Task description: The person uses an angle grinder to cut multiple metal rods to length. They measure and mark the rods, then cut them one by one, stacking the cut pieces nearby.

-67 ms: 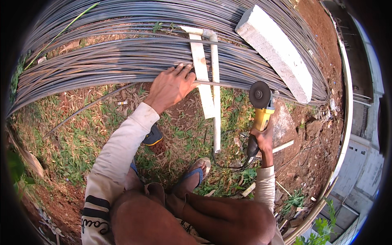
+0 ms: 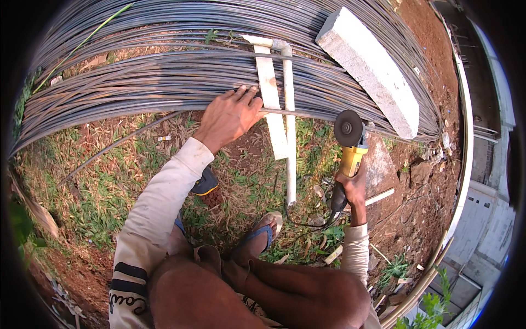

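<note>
rods [image 2: 148,82] run beneath the left hand [image 2: 229,118], which rests palm down, fingers extended; the right hand [image 2: 353,185] grips an angle grinder [image 2: 351,158], its dark disc [image 2: 349,128] beyond that fist, near the rods.

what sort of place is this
Probably an outdoor construction site: long metal rods lie bunched on ground of grass and bare soil, a pale block rests on them, and the right hand holds a yellow angle grinder.

left sleeve [image 2: 159,200]: black script lettering [image 2: 128,302] below two stripes [image 2: 130,278] | angle grinder [image 2: 350,160]: markings illegible
</note>
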The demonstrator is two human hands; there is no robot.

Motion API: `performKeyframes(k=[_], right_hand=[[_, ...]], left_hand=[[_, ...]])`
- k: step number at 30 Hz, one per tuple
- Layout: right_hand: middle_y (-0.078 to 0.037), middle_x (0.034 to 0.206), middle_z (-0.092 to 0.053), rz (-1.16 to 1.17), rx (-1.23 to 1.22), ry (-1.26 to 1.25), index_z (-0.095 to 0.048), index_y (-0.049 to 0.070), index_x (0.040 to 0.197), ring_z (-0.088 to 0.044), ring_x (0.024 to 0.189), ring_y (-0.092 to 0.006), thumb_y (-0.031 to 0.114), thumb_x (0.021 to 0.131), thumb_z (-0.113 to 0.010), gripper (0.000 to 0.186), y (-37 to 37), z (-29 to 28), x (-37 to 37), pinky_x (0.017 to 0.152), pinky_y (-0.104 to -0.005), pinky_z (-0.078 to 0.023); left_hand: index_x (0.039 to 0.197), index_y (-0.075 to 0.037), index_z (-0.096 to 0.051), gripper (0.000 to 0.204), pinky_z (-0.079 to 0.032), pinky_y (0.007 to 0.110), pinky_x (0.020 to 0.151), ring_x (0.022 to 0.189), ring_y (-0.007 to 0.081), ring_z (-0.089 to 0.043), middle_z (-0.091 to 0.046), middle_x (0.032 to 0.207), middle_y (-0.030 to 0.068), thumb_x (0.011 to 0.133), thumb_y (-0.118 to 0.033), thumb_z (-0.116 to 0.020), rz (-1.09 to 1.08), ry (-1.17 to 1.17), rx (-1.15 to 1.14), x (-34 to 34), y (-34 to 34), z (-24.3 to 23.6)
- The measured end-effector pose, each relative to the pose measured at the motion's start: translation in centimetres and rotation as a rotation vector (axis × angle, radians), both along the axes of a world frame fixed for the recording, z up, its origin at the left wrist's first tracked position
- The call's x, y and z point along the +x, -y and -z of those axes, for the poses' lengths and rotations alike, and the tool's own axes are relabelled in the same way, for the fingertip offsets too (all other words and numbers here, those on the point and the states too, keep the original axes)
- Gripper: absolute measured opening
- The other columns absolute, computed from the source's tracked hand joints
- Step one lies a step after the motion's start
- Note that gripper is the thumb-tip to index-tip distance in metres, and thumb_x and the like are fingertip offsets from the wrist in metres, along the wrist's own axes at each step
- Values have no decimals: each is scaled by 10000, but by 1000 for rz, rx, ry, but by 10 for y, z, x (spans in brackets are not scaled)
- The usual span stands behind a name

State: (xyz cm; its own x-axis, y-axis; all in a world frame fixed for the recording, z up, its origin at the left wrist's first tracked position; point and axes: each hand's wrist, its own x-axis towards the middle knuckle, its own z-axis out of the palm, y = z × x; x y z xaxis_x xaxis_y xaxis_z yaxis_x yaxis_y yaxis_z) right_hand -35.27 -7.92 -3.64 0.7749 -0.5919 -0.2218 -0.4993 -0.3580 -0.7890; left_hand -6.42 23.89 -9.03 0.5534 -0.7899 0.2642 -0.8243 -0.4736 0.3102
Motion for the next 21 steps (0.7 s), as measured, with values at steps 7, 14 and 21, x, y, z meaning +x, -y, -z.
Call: performKeyframes(k=[7, 14, 21], right_hand=[[-57, 994, -662, 8, 35, -9, -572, 3, 1290, -649, 839, -169, 33, 730, -803, 606, 0, 1, 10, 768, -334, -565], [-67, 1010, -663, -10, -5, 54, -564, -2, 1323, -646, 861, -175, 44, 734, -792, 634, 7, 0, 32, 792, -334, -563], [-70, 1019, -664, -4, 7, -11, -566, 2, 1318, -651, 884, -178, 55, 727, -797, 637, -1, -3, 15, 806, -339, -562]], left_hand=[[1086, -38, -687, 375, -615, 454, 1010, 1319, 365, -678, -700, 1424, 173, 1011, -404, -702, 8, -17, -18, 1, 0, 1], [1056, -34, -677, 370, -626, 452, 980, 1308, 373, -685, -700, 1418, 186, 1002, -399, -713, 4, 16, -56, 6, 2, 2], [1022, -33, -663, 364, -632, 459, 965, 1305, 375, -686, -706, 1405, 185, 993, -391, -719, -5, 22, -65, 5, 3, 2]])
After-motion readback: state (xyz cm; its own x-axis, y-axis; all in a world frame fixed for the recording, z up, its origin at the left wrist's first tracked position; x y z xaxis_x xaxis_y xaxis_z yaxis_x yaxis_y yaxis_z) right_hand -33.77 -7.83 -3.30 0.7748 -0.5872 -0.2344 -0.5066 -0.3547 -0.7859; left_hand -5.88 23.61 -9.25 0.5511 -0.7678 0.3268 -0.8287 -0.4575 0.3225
